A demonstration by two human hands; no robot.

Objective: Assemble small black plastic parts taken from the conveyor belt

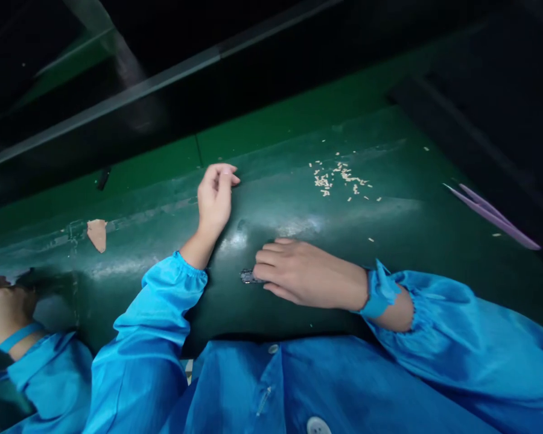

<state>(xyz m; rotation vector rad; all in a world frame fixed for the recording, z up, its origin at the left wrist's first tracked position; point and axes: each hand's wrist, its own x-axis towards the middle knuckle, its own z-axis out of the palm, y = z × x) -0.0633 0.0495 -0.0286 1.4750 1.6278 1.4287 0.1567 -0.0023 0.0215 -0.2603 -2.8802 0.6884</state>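
Note:
My right hand (pixel 294 274) is closed over a small dark electronic part (pixel 248 276) lying low above the green mat, near my body. Only the part's left end shows; my fingers cover the rest. Farther forward and to the left, my left hand (pixel 217 190) rests over the mat with its fingers curled in and the thumb against them. Whatever it may hold is hidden. A scatter of tiny pale pieces (pixel 341 178) lies on the mat beyond my right hand, with one stray piece (pixel 371 240) closer to the wrist.
Purple tweezers (pixel 493 214) lie at the right. A tan scrap (pixel 97 235) and a small black object (pixel 103 178) are on the left of the green mat (pixel 163 241). Another person's hand (pixel 4 313) works at the far left. A dark ledge (pixel 199 96) runs along the back.

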